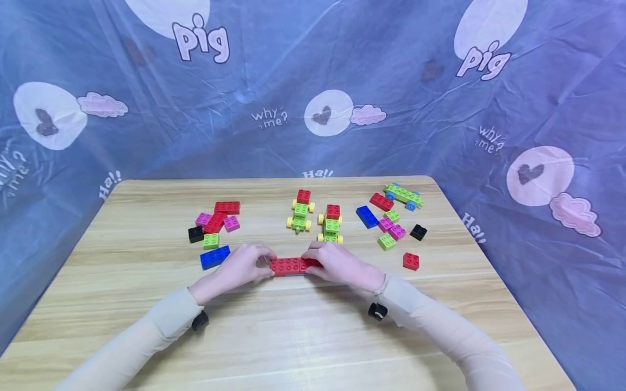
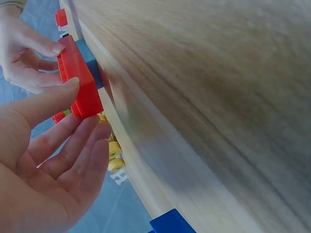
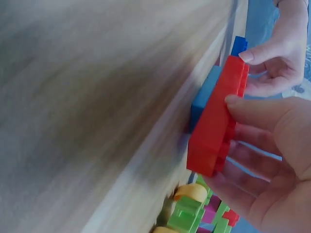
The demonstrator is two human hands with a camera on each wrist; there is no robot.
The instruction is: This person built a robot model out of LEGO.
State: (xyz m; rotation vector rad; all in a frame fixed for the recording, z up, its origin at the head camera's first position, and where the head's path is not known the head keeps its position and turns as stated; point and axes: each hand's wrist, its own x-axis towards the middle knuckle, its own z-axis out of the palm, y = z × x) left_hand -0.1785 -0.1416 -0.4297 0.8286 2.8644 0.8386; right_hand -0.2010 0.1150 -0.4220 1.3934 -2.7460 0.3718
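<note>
Two red bricks, a left one [image 1: 285,265] and a right one [image 3: 211,131], lie end to end in a row in front of me. Under the middle of the row is a blue brick [image 3: 206,99], mostly hidden in the head view. My left hand [image 1: 244,263] pinches the row's left end between thumb and fingers. At the other end, my right hand [image 1: 339,266] holds the right red brick the same way, thumb on the near side and fingers behind.
Two yellow-wheeled brick cars, one farther back [image 1: 300,210] and one nearer [image 1: 332,225], stand beyond the hands. Loose bricks, including a blue one [image 1: 215,257], lie at left. More surround a blue-wheeled green base [image 1: 404,194] at right, with a small red brick [image 1: 411,261] nearer.
</note>
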